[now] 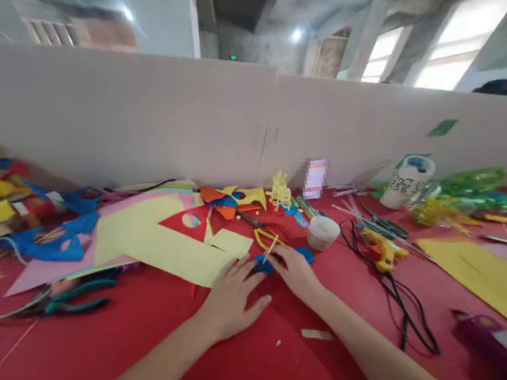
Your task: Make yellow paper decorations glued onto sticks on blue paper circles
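Observation:
A blue flat piece (306, 254), maybe foam or paper, lies on the red table between my hands, partly covered by my right hand. My left hand (235, 298) is stretched out flat with the thumb apart; its fingertips reach the piece's left side and the edge of a pale yellow sheet (182, 252). In the fingers of my right hand (297, 274) is a thin pale stick (271, 246), slanting up over the blue piece. Just beyond lie scissors with yellow handles (266, 236). A white cup (323, 232) stands to the right of my right hand.
Green-handled pliers (77, 296) lie at left, near a blue cutout (53, 240). To the right are a yellow glue gun (384, 250) with a black cord, a marked white container (406, 181) and a yellow sheet (493, 282). A pale partition (153, 116) runs behind.

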Tool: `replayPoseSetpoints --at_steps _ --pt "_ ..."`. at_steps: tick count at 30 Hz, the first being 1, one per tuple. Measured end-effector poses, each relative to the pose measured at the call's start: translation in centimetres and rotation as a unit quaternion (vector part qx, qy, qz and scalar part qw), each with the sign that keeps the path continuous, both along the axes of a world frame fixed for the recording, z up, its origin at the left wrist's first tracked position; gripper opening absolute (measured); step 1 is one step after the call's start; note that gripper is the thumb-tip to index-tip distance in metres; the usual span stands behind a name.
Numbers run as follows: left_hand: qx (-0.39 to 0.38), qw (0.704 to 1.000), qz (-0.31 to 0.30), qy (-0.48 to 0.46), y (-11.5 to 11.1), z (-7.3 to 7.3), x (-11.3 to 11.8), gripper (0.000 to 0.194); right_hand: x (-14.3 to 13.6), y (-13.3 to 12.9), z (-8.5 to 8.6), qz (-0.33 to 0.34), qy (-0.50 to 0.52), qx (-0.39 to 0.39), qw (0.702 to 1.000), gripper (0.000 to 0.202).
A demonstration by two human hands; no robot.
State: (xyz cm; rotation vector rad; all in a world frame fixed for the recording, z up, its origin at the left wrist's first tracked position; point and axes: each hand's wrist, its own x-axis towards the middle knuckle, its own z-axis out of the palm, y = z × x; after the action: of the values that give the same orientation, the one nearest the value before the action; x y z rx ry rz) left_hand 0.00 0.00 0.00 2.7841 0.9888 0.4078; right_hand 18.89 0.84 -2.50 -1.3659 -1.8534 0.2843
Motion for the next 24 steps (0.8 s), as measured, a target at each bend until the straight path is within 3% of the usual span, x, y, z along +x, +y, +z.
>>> replayPoseSetpoints --at_steps 24 --pt "-0.007 1.0 -0.003 0.002 -0.1 0.02 0.49 0.053 0.4 -0.21 0.51 0.03 0.023 -0.049 0.998 0.016"
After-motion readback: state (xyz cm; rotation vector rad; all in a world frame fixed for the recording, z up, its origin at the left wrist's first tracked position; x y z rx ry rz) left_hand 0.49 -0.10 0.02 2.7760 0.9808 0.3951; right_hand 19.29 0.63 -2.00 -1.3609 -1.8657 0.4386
